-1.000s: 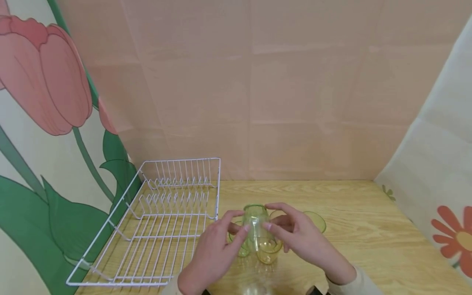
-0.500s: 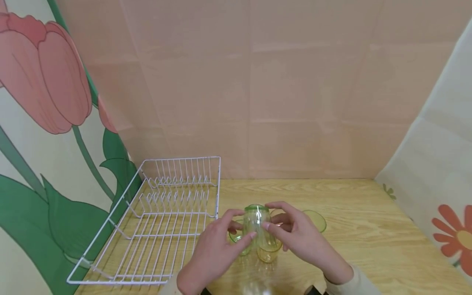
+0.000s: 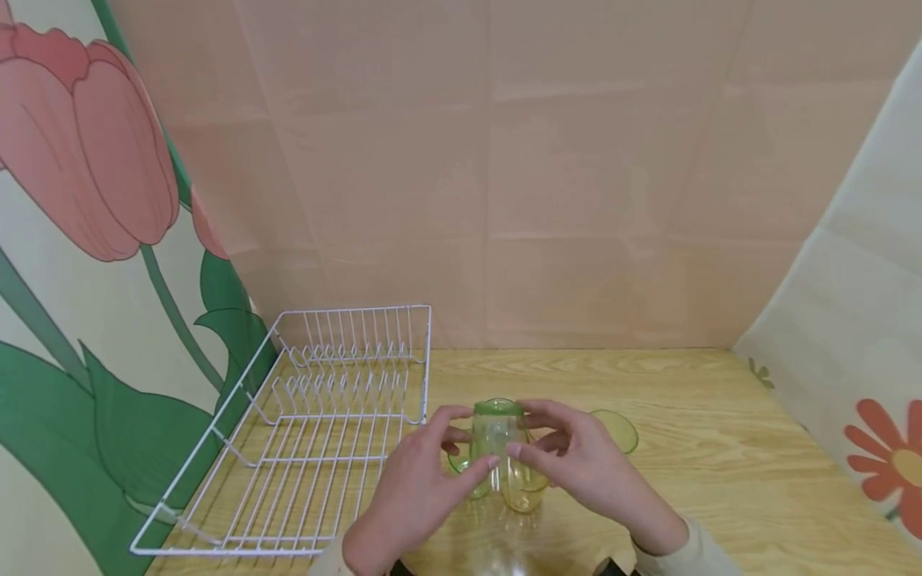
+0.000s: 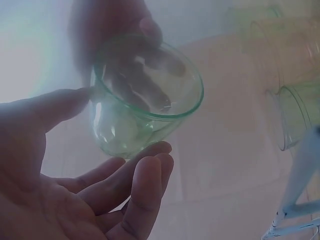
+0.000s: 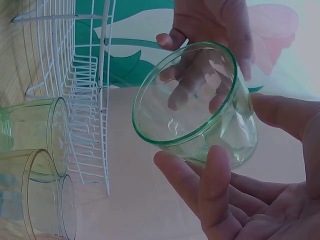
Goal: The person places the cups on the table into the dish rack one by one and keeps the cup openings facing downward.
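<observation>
A clear green drinking glass (image 3: 497, 436) is held up between both hands, its thick base uppermost in the head view. Both wrist views look into its open rim. My left hand (image 3: 421, 484) grips it from the left, with thumb and fingers on opposite sides. From the right, my right hand (image 3: 587, 460) holds it between thumb and fingers. Just behind and below stand another green glass (image 5: 37, 132) and a yellow glass (image 3: 524, 498), partly hidden by the held glass and the hands. The right wrist view shows both standing glasses with open rims.
A white wire dish rack (image 3: 317, 462) stands on the wooden table (image 3: 691, 432) to the left of the hands. Behind the right hand is a yellow-green round glass piece (image 3: 618, 432), partly hidden. Patterned and plain cloths hang around the table.
The held glass has turned and tilted slightly, showing more of its base. My right fingers have shifted a little along it. Both hands stay in nearly the same place.
</observation>
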The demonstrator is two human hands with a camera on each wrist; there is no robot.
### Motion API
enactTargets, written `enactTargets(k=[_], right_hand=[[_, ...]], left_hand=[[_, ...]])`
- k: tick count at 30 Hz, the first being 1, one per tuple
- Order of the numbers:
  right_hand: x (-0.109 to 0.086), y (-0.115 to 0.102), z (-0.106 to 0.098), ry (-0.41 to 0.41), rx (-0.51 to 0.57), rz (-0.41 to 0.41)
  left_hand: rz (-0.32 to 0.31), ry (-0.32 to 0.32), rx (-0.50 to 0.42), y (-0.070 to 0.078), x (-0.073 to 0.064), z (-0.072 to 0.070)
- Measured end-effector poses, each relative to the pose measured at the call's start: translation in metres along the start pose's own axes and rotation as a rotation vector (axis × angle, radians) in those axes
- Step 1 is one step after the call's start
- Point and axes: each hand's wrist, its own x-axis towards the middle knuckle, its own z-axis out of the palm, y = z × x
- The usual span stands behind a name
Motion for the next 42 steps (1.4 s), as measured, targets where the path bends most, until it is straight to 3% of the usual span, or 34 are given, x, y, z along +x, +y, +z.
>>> enactTargets(k=[12,30,42], right_hand=[[0.0002,0.0011,0.0038,0.01,-0.034,-0.043],[0.0011,0.0031,0.0047,0.034,-0.074,-0.065],[0.0023,0.0053,0.0053,0.042,-0.069,-0.137]], left_hand=[[0.046,0.054,0.053,-0.0011,0.0001,-0.0029],[0.057,0.043,0.028,-0.0019,-0.0002,-0.0037],[0.081,0.035,0.027,-0.0033,0.0005,-0.0045]])
